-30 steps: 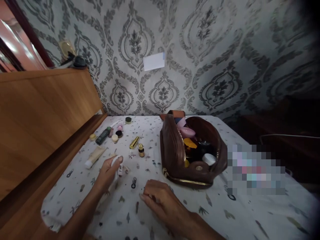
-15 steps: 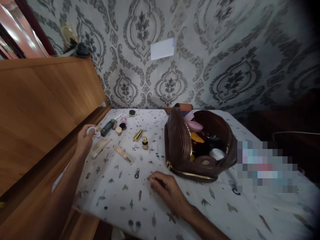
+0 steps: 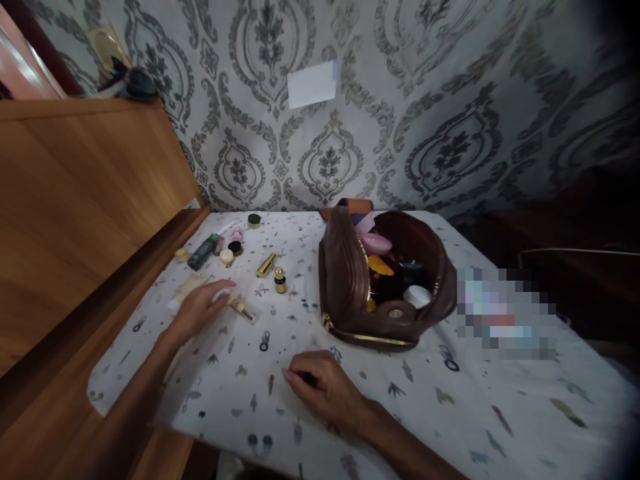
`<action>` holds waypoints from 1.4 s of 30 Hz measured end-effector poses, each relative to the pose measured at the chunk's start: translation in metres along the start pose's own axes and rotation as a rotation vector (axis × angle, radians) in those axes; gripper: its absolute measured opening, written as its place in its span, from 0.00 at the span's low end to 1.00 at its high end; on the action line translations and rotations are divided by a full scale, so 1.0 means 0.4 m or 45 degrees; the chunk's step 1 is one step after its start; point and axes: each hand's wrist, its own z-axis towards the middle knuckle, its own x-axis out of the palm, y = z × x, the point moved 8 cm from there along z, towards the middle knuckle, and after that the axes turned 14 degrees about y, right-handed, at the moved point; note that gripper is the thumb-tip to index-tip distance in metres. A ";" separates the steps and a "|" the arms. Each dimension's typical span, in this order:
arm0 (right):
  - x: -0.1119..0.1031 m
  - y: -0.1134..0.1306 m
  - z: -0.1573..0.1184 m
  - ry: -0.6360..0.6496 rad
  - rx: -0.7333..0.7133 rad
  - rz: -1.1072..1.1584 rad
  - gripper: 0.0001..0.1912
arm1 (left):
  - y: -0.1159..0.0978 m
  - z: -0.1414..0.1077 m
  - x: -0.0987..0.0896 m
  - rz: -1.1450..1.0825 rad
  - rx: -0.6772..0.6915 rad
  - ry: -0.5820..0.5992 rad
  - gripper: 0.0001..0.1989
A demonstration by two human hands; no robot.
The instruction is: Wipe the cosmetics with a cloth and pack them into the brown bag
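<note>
My left hand (image 3: 201, 308) reaches low over the cloth with its fingers stretched out and apart. Its fingertips are at the near end of a slim beige cosmetic tube (image 3: 243, 309); whether they touch it I cannot tell. Partly under that hand lies a wider pale squeeze tube (image 3: 189, 285). My right hand (image 3: 325, 387) rests on the cloth in front of the bag, fingers curled in, with nothing visible in them. A small dark bottle with a gold cap (image 3: 281, 281) stands beyond the hands, beside a gold lipstick-like tube (image 3: 266, 265) lying down.
An open brown leather bag (image 3: 345, 280) holds several items, among them a white-lidded jar (image 3: 417, 297). At the back left lie a dark green bottle (image 3: 203, 252) and several small jars. A wooden panel (image 3: 90, 200) borders the left side; a patterned wall stands behind.
My left hand has moved right and nearer, from beside the green bottle to the slim tube. The white round thing it held no longer shows. My right hand stays curled on the cloth.
</note>
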 end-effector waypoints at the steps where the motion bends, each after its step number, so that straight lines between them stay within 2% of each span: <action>1: 0.000 0.000 0.000 0.001 -0.004 -0.004 0.19 | -0.009 0.001 0.017 0.053 0.003 0.061 0.20; 4: 0.001 -0.001 0.001 0.001 -0.007 -0.021 0.19 | -0.032 -0.002 0.051 0.190 -0.010 0.191 0.22; 7: 0.005 -0.005 0.003 0.007 0.007 -0.044 0.19 | -0.055 -0.003 0.062 0.265 -0.011 0.241 0.20; 13: 0.008 -0.010 0.003 -0.001 0.032 -0.080 0.20 | -0.091 0.010 0.071 0.294 0.081 0.241 0.15; 19: 0.007 -0.012 0.006 0.008 0.073 -0.111 0.21 | -0.094 0.015 0.078 0.213 0.162 0.175 0.20; 22: 0.008 -0.016 0.008 0.021 0.095 -0.115 0.21 | -0.060 0.015 0.059 0.206 0.069 0.083 0.18; 25: 0.009 -0.020 0.008 0.047 0.120 -0.110 0.20 | -0.005 0.013 0.014 0.223 -0.092 -0.052 0.17; 31: 0.011 -0.027 0.005 0.049 0.140 -0.101 0.20 | 0.145 0.005 -0.143 0.247 -0.405 -0.339 0.16; 35: 0.012 -0.030 0.006 0.052 0.149 -0.086 0.20 | 0.249 0.009 -0.234 0.220 -0.571 -0.437 0.14; 38: 0.011 -0.030 0.007 0.044 0.150 -0.075 0.20 | 0.296 0.028 -0.256 0.209 -0.655 -0.424 0.16; 42: 0.012 -0.036 0.007 0.052 0.175 -0.061 0.21 | 0.304 0.075 -0.234 0.234 -0.695 -0.332 0.17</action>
